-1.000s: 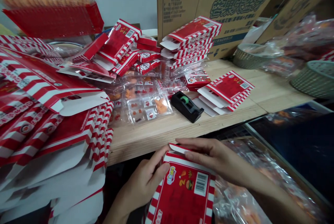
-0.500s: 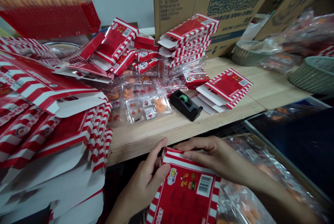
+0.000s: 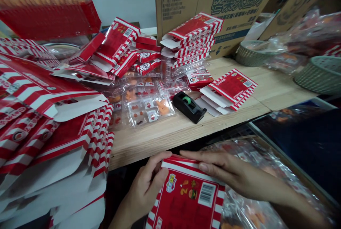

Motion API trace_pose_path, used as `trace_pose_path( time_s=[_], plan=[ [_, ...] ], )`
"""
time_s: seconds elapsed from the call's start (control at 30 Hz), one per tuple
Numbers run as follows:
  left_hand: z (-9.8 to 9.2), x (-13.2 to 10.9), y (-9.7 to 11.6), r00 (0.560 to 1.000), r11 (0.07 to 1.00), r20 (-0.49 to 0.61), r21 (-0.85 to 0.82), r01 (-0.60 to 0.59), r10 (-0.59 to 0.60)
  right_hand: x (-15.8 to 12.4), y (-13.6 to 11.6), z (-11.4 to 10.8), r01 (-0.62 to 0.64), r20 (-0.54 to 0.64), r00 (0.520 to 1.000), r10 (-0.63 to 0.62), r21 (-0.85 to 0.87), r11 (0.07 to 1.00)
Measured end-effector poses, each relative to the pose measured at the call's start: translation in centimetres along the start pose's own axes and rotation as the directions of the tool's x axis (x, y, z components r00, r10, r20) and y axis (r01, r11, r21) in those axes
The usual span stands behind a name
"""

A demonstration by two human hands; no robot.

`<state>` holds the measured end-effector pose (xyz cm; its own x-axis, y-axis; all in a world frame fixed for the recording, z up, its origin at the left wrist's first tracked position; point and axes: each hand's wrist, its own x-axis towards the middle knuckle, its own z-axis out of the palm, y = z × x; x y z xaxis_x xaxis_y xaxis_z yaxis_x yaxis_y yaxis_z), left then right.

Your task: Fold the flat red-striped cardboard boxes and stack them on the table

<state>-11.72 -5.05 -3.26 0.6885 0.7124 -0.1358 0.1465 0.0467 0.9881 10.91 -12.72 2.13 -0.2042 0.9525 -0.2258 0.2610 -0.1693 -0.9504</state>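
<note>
we take the middle of the picture as the clock centre, with 12 o'clock at the far wall. at 6 o'clock, our left hand (image 3: 144,190) and our right hand (image 3: 229,168) hold a red and white striped cardboard carton (image 3: 186,200) just off the front edge of a pale wooden bench (image 3: 162,140). the left fingers (image 3: 157,161) curl around the carton's upper left corner in a firm grip. the right fingers (image 3: 207,161) are pressed together and lie nearly flat along its top edge. we cannot tell if the right thumb pinches, because it is hidden.

on this carton, no white flap stands open at the top edge. at 9 o'clock, a big pile of flat striped cartons with white flaps (image 3: 64,140) is not yet folded up. more flat cartons lie at 3 o'clock (image 3: 229,88) and at 1 o'clock (image 3: 191,37). at 12 o'clock, clear plastic packs of orange sweets (image 3: 149,110) lie loose beside a black tape dispenser (image 3: 188,106). a clear plastic bag of orange sweets (image 3: 247,204) lies under our right forearm at 4 o'clock. tall brown cardboard boxes (image 3: 213,1) stand behind the bench.
</note>
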Motion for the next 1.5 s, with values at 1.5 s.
trace_pose_path(
  time_s=[1.5],
  plan=[
    [-1.0, 4.6, 1.2, 0.998, 0.983, -0.044, 0.181, -0.032, 0.041, 6.5, 14.5, -7.6, -0.135, -0.755, 0.635, 0.167, 0.105, 0.985]
  ],
)
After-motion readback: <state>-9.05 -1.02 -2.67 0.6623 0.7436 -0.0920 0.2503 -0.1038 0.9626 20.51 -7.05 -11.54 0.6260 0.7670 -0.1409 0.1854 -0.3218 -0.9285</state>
